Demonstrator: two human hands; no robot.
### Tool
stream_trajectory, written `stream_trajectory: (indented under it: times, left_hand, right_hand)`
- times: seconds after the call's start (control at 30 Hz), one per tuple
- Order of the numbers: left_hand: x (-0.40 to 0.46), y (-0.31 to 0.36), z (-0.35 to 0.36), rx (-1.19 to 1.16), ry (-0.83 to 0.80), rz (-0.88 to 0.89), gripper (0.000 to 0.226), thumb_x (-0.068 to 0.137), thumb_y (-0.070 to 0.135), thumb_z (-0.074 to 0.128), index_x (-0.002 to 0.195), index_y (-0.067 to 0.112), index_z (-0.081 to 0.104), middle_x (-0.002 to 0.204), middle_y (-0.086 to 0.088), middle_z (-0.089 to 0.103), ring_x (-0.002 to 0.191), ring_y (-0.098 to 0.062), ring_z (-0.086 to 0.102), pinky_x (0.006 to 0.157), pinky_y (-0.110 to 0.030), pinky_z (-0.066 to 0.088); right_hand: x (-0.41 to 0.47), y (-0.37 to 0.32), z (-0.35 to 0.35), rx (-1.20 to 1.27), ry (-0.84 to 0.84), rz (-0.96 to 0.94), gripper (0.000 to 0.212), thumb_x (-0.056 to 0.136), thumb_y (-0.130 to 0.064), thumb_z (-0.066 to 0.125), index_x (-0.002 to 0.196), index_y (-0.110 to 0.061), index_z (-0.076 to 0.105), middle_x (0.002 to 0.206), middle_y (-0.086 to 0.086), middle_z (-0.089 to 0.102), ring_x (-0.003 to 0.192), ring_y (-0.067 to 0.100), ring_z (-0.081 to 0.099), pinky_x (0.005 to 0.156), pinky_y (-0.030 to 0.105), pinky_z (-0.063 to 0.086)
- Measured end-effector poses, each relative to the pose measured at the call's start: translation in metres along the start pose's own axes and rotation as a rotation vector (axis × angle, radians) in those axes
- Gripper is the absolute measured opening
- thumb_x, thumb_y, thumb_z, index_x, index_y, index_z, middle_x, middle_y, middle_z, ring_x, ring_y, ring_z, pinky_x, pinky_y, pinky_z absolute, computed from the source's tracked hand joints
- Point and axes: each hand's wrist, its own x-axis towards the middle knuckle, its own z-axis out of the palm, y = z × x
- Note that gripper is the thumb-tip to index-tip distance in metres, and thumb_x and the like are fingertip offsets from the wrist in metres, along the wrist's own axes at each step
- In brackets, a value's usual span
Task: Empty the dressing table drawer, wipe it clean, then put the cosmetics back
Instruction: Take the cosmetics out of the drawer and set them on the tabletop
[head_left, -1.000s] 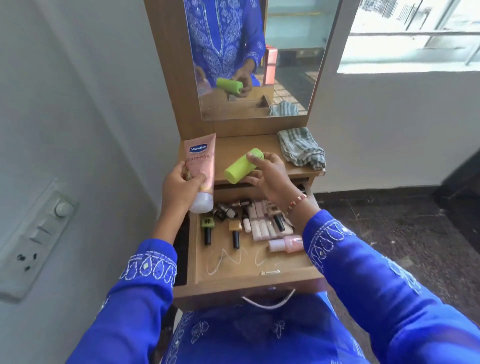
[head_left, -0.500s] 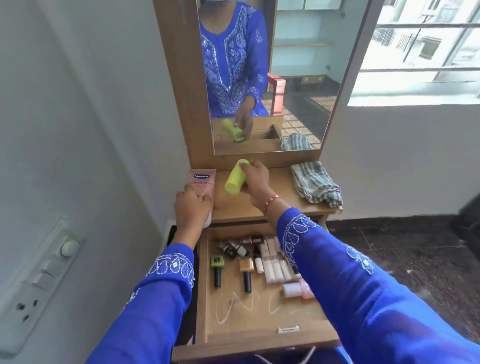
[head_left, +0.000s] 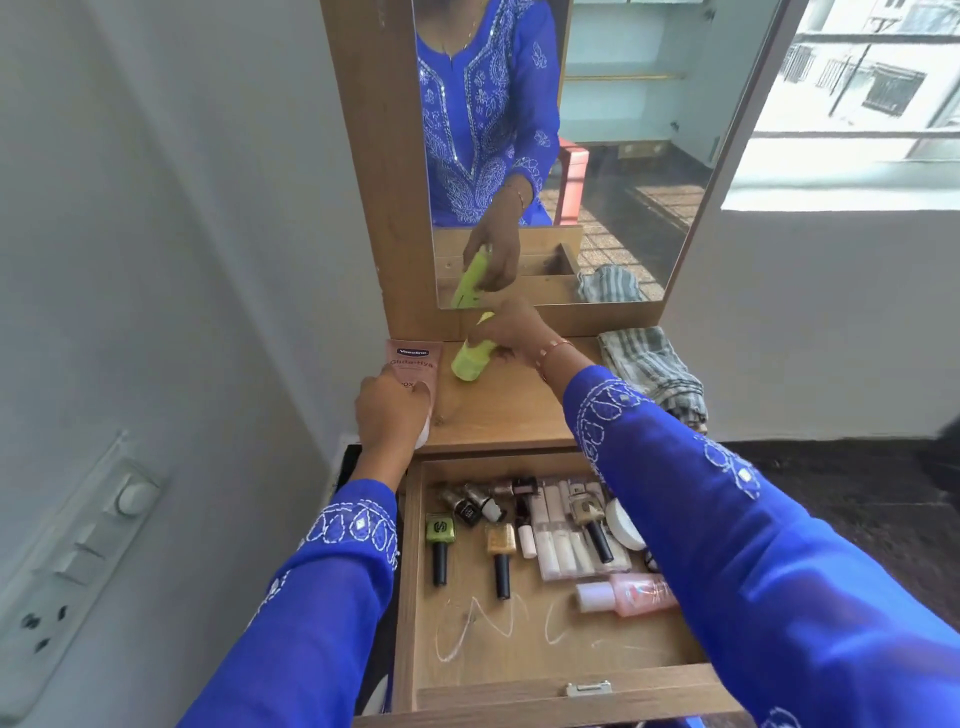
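The left hand (head_left: 390, 410) grips a pink Vaseline tube (head_left: 413, 366), the right hand (head_left: 511, 330) a green bottle (head_left: 470, 358), both on the surface (head_left: 498, 415). The drawer (head_left: 519, 654) is still full of nail polishes (head_left: 470, 535); emptying has only begun.

Bare drawer (head_left: 540, 691) front, cosmetics (head_left: 561, 530) behind

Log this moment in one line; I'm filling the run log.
phase: emptying | left hand: holds pink tube | right hand: holds green bottle | drawer: open
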Motion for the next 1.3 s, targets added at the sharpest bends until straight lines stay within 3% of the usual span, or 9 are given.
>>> stream_trajectory:
  times: [0.07,0.13,0.2,0.33,0.7,0.9,1.1,1.23,1.3]
  left_hand:
    - [0.000,-0.001,0.001,0.005,0.006,0.012,0.037,0.085,0.022,0.050,0.115,0.003,0.058,0.110,-0.021,0.061,0.100,-0.038,0.058,0.082,-0.039,0.047]
    - [0.001,-0.003,0.002,0.020,0.016,0.022,0.037,0.086,0.023,0.050,0.117,0.003,0.057,0.111,-0.021,0.061,0.100,-0.038,0.058,0.084,-0.039,0.047]
    - [0.001,-0.003,0.002,0.023,0.024,0.019,0.038,0.086,0.023,0.050,0.118,0.003,0.057,0.112,-0.022,0.061,0.101,-0.039,0.057,0.086,-0.040,0.048]
    - [0.001,-0.003,0.004,0.041,0.034,0.025,0.038,0.086,0.024,0.050,0.117,0.003,0.057,0.110,-0.023,0.061,0.101,-0.039,0.057,0.085,-0.040,0.048]
    - [0.003,0.001,-0.003,0.099,-0.059,-0.017,0.039,0.087,0.026,0.049,0.118,0.004,0.056,0.116,-0.020,0.060,0.106,-0.037,0.055,0.085,-0.037,0.045]
    - [0.005,0.011,-0.015,0.145,-0.164,-0.073,0.049,0.087,0.030,0.050,0.125,0.000,0.045,0.125,-0.020,0.055,0.115,-0.038,0.052,0.088,-0.039,0.044]
    - [-0.026,0.018,-0.023,0.022,0.010,0.067,0.042,0.091,0.025,0.047,0.123,-0.002,0.046,0.117,-0.023,0.057,0.109,-0.038,0.053,0.084,-0.038,0.043]
    - [-0.070,0.024,-0.021,-0.148,0.119,0.181,0.043,0.093,0.018,0.045,0.133,0.005,0.046,0.130,-0.016,0.054,0.122,-0.029,0.049,0.099,-0.031,0.036]
    - [-0.094,0.024,-0.019,-0.212,0.186,0.250,0.039,0.093,0.012,0.046,0.131,0.003,0.049,0.130,-0.016,0.054,0.123,-0.027,0.049,0.098,-0.023,0.033]
  right_hand:
    - [0.005,-0.005,0.003,-0.241,0.061,-0.109,0.033,0.075,-0.009,0.071,0.104,0.004,0.061,0.073,0.008,0.057,0.062,0.020,0.055,0.053,0.027,0.049]
    - [0.008,-0.007,0.007,-0.333,0.122,-0.167,0.046,0.076,-0.010,0.070,0.116,0.003,0.052,0.107,0.016,0.061,0.098,0.030,0.060,0.078,0.034,0.049]
    - [0.009,-0.009,0.012,-0.365,0.154,-0.228,0.047,0.078,-0.008,0.068,0.119,0.001,0.046,0.119,0.019,0.056,0.111,0.033,0.053,0.082,0.034,0.044]
    - [0.014,-0.008,0.022,-0.362,0.161,-0.269,0.044,0.079,-0.005,0.066,0.117,-0.001,0.045,0.119,0.022,0.054,0.111,0.035,0.051,0.081,0.033,0.042]
    - [0.006,0.005,0.029,-0.357,0.161,-0.333,0.050,0.083,-0.004,0.062,0.127,-0.003,0.038,0.121,0.023,0.057,0.111,0.039,0.055,0.092,0.046,0.046]
    - [-0.003,0.008,0.025,-0.279,0.205,-0.361,0.054,0.082,-0.007,0.065,0.130,-0.005,0.040,0.120,0.019,0.060,0.112,0.034,0.056,0.091,0.039,0.046]
    - [-0.050,0.032,0.020,0.019,0.309,-0.384,0.024,0.084,-0.006,0.061,0.108,-0.004,0.061,0.101,0.010,0.067,0.085,0.015,0.058,0.077,0.026,0.048]
    - [-0.094,0.070,0.020,0.119,0.355,-0.344,0.015,0.086,-0.005,0.058,0.100,-0.005,0.066,0.093,0.003,0.067,0.081,0.013,0.060,0.076,0.020,0.050]
    - [-0.113,0.093,0.021,0.155,0.365,-0.307,0.016,0.087,-0.004,0.057,0.100,-0.005,0.066,0.091,-0.001,0.065,0.081,0.010,0.060,0.073,0.012,0.050]
